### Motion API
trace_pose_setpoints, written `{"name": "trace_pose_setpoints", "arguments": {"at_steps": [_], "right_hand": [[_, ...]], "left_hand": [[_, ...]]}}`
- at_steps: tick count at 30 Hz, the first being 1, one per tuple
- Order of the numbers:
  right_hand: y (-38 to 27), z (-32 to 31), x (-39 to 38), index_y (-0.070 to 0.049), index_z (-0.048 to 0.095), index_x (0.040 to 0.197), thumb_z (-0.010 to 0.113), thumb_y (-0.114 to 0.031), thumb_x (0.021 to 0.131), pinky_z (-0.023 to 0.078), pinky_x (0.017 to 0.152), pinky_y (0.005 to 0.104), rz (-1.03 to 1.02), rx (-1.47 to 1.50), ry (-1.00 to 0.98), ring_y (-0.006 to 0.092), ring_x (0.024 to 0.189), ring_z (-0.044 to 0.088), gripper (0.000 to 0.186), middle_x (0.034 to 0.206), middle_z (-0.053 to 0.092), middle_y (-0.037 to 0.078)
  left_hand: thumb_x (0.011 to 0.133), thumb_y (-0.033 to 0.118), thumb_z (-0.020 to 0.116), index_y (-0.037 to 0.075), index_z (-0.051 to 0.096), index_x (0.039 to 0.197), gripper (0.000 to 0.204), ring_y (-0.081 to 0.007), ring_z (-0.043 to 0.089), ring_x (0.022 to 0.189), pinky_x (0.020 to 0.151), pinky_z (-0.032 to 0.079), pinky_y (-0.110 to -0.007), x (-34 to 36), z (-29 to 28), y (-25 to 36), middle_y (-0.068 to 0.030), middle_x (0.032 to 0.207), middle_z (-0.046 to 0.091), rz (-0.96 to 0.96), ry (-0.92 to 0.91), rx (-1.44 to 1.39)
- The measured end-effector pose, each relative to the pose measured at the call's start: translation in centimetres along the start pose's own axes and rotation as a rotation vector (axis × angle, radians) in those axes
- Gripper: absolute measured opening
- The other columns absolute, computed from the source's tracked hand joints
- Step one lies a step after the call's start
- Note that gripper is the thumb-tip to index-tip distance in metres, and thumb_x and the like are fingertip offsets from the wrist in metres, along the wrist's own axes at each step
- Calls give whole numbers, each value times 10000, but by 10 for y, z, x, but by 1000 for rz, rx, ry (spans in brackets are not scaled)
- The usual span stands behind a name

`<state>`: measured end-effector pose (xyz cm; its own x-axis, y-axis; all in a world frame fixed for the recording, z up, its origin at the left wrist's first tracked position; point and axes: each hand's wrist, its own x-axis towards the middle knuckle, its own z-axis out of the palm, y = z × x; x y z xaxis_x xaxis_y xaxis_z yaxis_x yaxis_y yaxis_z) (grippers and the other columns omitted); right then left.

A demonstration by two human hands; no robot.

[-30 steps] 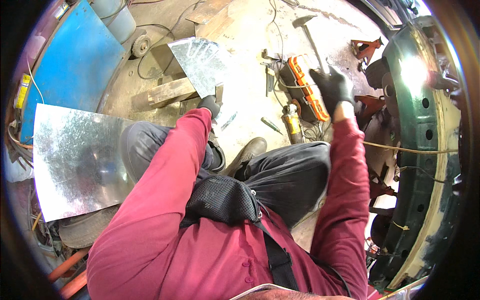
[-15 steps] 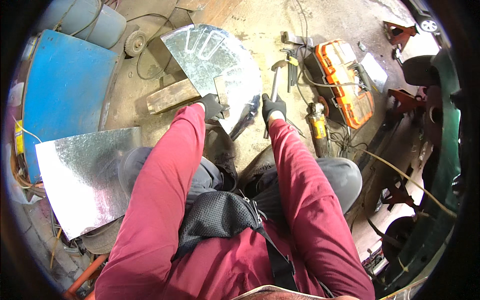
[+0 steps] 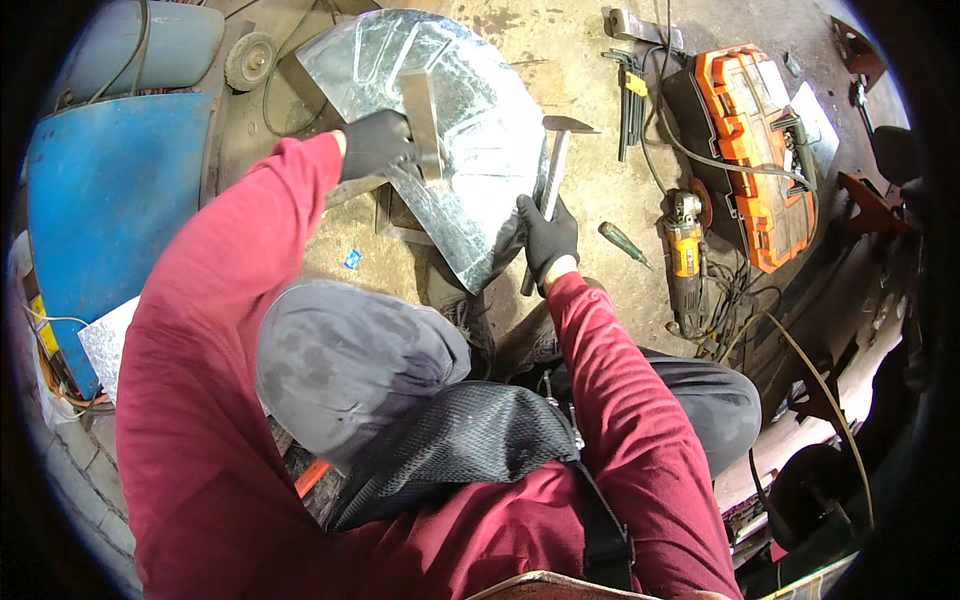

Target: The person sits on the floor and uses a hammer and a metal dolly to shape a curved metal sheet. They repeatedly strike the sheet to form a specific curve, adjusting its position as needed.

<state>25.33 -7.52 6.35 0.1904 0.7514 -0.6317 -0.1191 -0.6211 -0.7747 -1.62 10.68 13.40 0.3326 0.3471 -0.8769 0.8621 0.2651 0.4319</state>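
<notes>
A half-round piece of shiny sheet metal (image 3: pixel 490 130) with pressed ribs lies in front of me, raised off the floor at its near side. My left hand (image 3: pixel 380 147), in a black glove, is closed at its left edge, on a flat metal bar (image 3: pixel 421 115) that stands out across the sheet. My right hand (image 3: pixel 551 238), also gloved, grips a hammer (image 3: pixel 556 175) by its shaft, the head pointing away from me. The right thumb side is close against the sheet's right edge; whether it touches I cannot tell.
To the right lie a screwdriver (image 3: pixel 623 241), an angle grinder (image 3: pixel 686 250) with its cord, a hex key set (image 3: pixel 632 100) and an orange-black toolbox (image 3: pixel 755 150). A blue panel (image 3: pixel 115 220) stands at the left, near a small wheel (image 3: pixel 250 62). My knees flank the work.
The view has shifted and my body leans differently. My left hand and the bar have moved farther up and left along the sheet. The right hand still holds the hammer, now nearer the sheet.
</notes>
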Motion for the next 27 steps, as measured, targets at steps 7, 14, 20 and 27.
{"name": "trace_pose_setpoints", "arguments": {"at_steps": [7,14,20,27], "right_hand": [[9,-5,2,17,687,1285,706,-249,1021,534,851,302,21,-65,18,145,923,666,374,1057,753,75],[-4,-5,6,10,702,1294,719,-275,1014,538,852,318,64,-161,71,152,921,680,400,1050,772,84],[5,-1,4,-27,642,1397,738,-302,989,530,924,367,-47,-200,186,249,1024,686,501,1134,716,153],[-15,-6,7,-134,627,1466,761,-359,948,513,984,431,-178,-544,418,388,1099,644,580,1185,594,229]], "left_hand": [[1054,238,656,6,686,1329,361,-158,713,1071,943,579,-310,-14,2,-3,-94,1225,740,224,237,-496],[1063,278,644,27,670,1374,401,-165,697,1134,977,568,-317,-5,2,5,-91,1284,720,356,296,-310],[1064,314,640,10,676,1349,418,-171,711,1093,957,566,-306,22,-13,26,-81,1259,738,291,330,-195],[999,348,721,-34,756,1102,396,-209,685,885,836,524,-355,17,52,42,-113,1002,781,213,654,-187]]}}
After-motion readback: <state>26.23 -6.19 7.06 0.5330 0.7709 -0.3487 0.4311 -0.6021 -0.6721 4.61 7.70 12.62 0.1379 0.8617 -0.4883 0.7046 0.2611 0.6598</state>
